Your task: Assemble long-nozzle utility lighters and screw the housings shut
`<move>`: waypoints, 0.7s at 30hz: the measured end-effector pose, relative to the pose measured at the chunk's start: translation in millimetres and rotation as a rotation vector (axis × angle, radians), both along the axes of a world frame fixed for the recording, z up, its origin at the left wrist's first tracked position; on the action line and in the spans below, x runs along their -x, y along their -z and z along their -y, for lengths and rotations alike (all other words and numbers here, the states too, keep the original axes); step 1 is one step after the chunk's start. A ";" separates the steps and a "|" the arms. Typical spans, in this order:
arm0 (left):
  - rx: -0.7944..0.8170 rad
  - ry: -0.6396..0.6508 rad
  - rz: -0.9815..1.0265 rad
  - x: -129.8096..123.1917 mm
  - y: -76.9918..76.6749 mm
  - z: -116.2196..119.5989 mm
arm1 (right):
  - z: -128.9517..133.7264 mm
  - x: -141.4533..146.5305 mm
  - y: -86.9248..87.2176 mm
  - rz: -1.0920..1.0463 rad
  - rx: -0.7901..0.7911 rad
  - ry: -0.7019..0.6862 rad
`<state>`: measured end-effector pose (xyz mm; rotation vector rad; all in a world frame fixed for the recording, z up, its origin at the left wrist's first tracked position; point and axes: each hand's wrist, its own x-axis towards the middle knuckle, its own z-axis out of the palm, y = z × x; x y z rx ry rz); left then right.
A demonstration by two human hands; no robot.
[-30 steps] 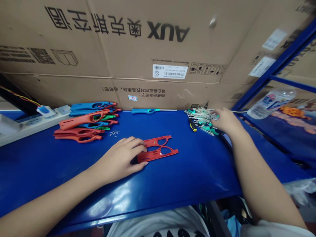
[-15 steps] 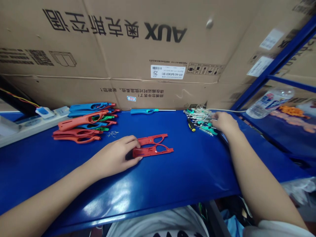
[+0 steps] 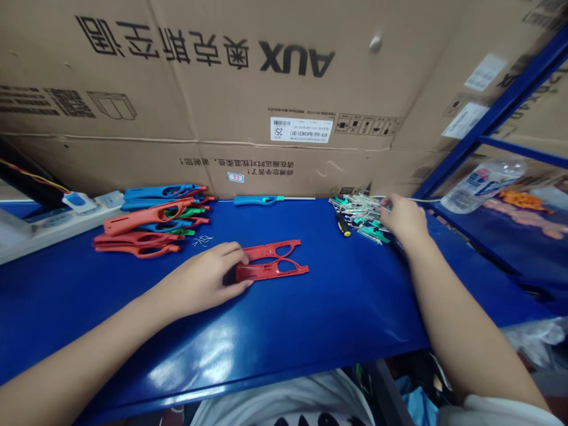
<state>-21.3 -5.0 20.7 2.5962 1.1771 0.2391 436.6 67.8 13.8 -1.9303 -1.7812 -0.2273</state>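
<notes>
My left hand (image 3: 208, 275) is closed around the near ends of two red lighter shell halves, an upper one (image 3: 261, 251) and a lower one (image 3: 271, 270), lying side by side on the blue table with their hollow insides up. At the far right, my right hand (image 3: 406, 222) reaches to the edge of a pile of clear and teal lighter innards (image 3: 359, 208). Its fingers are bent, and what they pinch, if anything, is hidden. A small black and yellow screwdriver (image 3: 343, 225) lies against the pile's left side.
Red, blue and green lighter shells (image 3: 146, 222) are stacked at the left, beside several tiny screws (image 3: 203, 241). A blue lighter with a metal rod (image 3: 255, 201) lies along the cardboard (image 3: 248, 127) at the back. A power strip (image 3: 57, 222) and a plastic bottle (image 3: 481, 184) flank the table.
The red shell halves have slid very slightly left with my left hand. My right hand has shifted a little at the pile's edge.
</notes>
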 end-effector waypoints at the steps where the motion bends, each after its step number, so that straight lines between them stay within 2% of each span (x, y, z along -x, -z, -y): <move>1: -0.002 -0.004 -0.008 0.6 -0.3 -0.2 | 2.4 8.0 -4.3 -0.010 -0.028 0.030; 3: -0.011 -0.007 -0.024 2.5 -1.2 -0.5 | 8.1 26.8 -13.4 -0.021 -0.081 0.014; 5: -0.021 -0.007 -0.043 5.1 -3.0 -1.0 | 14.7 47.0 -20.9 -0.001 -0.202 -0.125; 9: -0.012 -0.010 -0.079 12.4 -8.0 -3.0 | 29.3 84.4 -23.9 0.015 -0.305 -0.445; 14: -0.058 -0.011 -0.059 17.1 -13.0 -5.6 | 50.3 123.3 -12.0 0.001 -0.218 -0.686; 18: -0.154 -0.040 0.152 7.9 -13.7 -0.9 | 67.6 145.0 -7.9 0.038 -0.168 -0.849; 21: -0.077 -0.025 0.312 -2.1 -8.4 6.1 | 78.1 154.3 -8.2 0.020 -0.150 -0.923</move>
